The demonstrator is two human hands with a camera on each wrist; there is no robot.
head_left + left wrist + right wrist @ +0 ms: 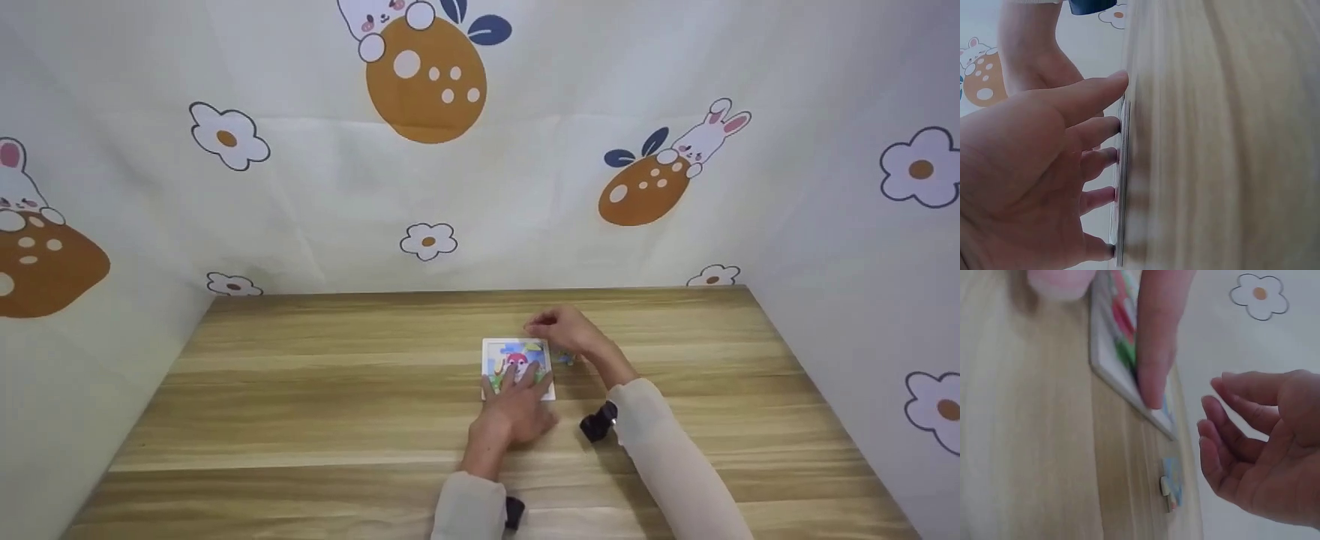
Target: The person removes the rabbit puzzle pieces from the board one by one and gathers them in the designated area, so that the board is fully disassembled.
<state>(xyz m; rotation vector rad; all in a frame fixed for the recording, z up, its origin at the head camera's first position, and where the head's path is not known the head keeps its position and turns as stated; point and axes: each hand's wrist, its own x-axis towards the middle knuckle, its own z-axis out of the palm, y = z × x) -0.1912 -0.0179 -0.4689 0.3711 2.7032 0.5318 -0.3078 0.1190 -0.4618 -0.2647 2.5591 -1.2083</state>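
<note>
A small square picture puzzle in a white-edged tray (485, 352) lies on the table, showing a red, blue and green design. My left hand (519, 411) rests on it with fingers spread, the fingertips pressing the picture. In the left wrist view the tray (1122, 197) appears edge-on under those fingertips. Just beyond the tray's far right corner hovers my right hand (568, 328). Its fingers are loosely curled, and in the right wrist view nothing shows between thumb and fingertips. Loose puzzle pieces (566, 359) lie beside the tray, below that hand.
The wood-grain table (300, 420) runs back to a pale cloth (330, 195) printed with rabbits and flowers, which also hangs at both sides. A black wrist camera (598, 422) sits at the right sleeve.
</note>
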